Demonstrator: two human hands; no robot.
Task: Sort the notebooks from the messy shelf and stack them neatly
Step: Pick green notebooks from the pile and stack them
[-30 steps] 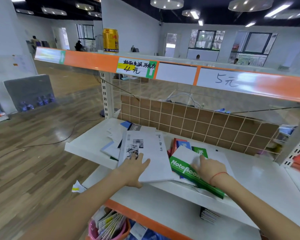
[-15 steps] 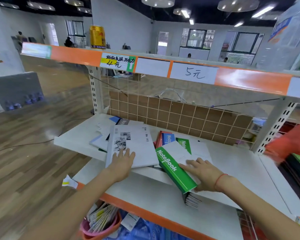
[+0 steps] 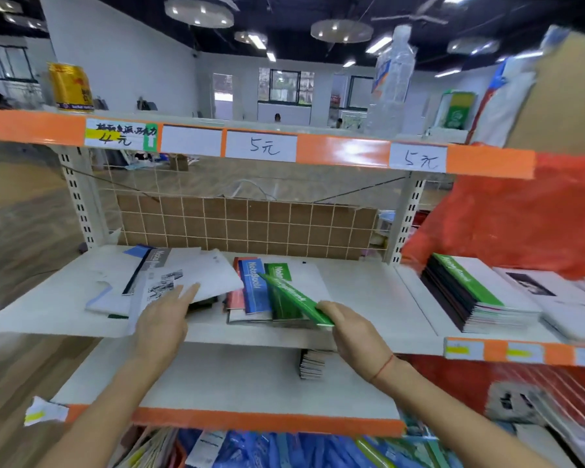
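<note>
On the white middle shelf (image 3: 362,292) lies a messy spread of notebooks. My right hand (image 3: 355,329) grips a green-spined notebook (image 3: 294,298) by its near corner, tilted up on edge above a blue notebook (image 3: 255,285) and another green one (image 3: 281,271). My left hand (image 3: 164,319) holds the near edge of a white notebook (image 3: 196,278), lifted off the pile at the left. A neat stack of green-spined notebooks (image 3: 470,292) sits on the neighbouring shelf to the right.
An orange-edged top shelf (image 3: 345,152) with price tags carries a gold can (image 3: 70,87) and a clear bottle (image 3: 390,82). A small stack of notebooks (image 3: 311,363) lies on the lower shelf (image 3: 237,376). More white booklets (image 3: 568,305) lie at far right.
My right hand has lifted the green notebook from flat to tilted on edge. My left hand has raised the white notebook. The view has swung right, showing the neat stack.
</note>
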